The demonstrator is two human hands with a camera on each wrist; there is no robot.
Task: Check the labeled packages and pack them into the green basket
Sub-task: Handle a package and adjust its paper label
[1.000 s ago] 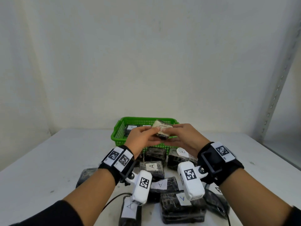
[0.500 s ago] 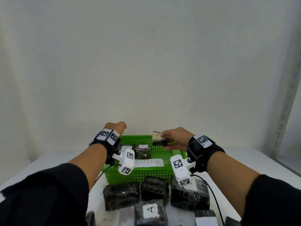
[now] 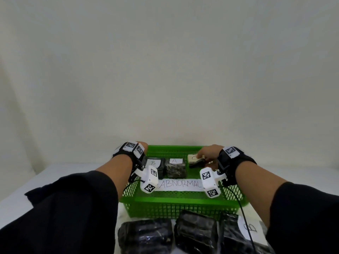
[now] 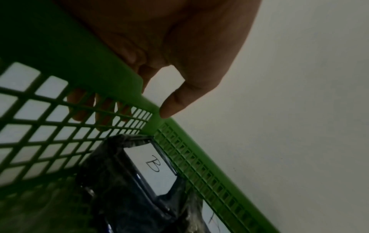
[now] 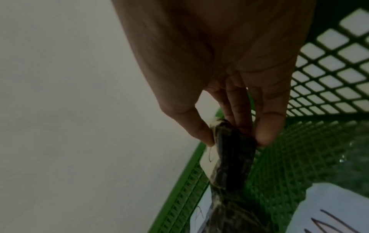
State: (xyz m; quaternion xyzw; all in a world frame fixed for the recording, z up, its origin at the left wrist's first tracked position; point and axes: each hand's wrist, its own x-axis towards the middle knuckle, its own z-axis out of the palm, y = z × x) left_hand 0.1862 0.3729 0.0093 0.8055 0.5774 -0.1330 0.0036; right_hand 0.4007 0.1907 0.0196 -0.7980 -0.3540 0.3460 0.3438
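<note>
The green basket [image 3: 179, 199] stands mid-table with a paper strip reading ABNORMAL [image 3: 180, 184] on its floor. Along its far wall lie two dark wrapped packages, labeled B [image 3: 154, 164] and A [image 3: 175, 166]. My right hand [image 3: 207, 153] pinches a third dark package with a C label [image 3: 195, 159] low over the basket's far right corner; the right wrist view shows thumb and fingers [image 5: 263, 129] clamped on that package [image 5: 229, 159]. My left hand [image 3: 142, 145] grips the basket's far left corner, with the thumb [image 4: 177, 102] on the rim [image 4: 111, 75] and the fingers outside the mesh.
Several dark wrapped packages [image 3: 146, 237] lie on the white table [image 3: 55, 175] just in front of the basket, one with a B label [image 3: 249, 230]. A plain wall rises close behind the basket. Wrist camera cables trail over the basket's near rim.
The hands, together on the C package a second ago, have parted. The left went to the basket's left corner; the right lowered the C package into the basket's far right.
</note>
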